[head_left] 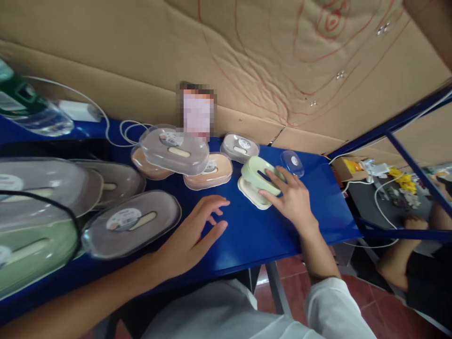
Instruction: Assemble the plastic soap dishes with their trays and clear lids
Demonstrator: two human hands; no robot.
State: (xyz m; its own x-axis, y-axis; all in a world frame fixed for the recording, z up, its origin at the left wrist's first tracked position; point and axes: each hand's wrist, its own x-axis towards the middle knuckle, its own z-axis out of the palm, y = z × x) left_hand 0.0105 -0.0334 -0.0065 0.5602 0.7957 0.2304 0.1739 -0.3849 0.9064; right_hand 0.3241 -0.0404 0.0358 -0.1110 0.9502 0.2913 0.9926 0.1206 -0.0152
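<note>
My right hand (pixel 291 195) grips a light green oval tissue box cover (pixel 256 170) with a slot in its top, thumb at the near side and fingers over the top. The cover sits tilted over a cream base (pixel 252 195) on the blue table. My left hand (pixel 203 230) hovers above the table's front part, open, thumb apart from the fingers, holding nothing. Just beyond it is a peach tissue box (pixel 212 174) under clear plastic. A small clear lid (pixel 292 162) with a round label lies right of the green cover.
Several wrapped tissue boxes (pixel 134 223) are piled on the left, including a green one (pixel 35 254). A grey one (pixel 240 147) stands at the back. A phone (pixel 197 113) leans on the cardboard wall, near a white cable and a water bottle (pixel 30 106). Another person's arm (pixel 399 259) is at right.
</note>
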